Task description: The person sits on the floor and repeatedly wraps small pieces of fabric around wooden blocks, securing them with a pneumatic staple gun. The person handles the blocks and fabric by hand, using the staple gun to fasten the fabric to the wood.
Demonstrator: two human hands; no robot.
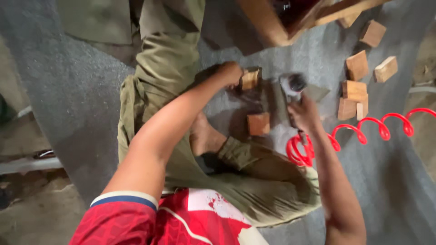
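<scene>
My left hand (230, 74) grips 1 wood block (250, 79); my right hand (303, 115) clamps a blurred tool (292, 86). Its tip is unreadable. Bare mat (72, 90) lies open leftward.

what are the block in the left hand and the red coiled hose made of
Block in the left hand: looks like bare, unfinished wood, tan with a matte, sawn face like the loose blocks nearby. Red coiled hose: probably plastic or rubber, smooth, slightly glossy, holding springy loops.

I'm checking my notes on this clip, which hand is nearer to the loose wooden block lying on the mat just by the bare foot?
Right. The right hand, gripping a blurred tool, is just beside the wooden block. The left hand is farther up, holding another block.
</scene>
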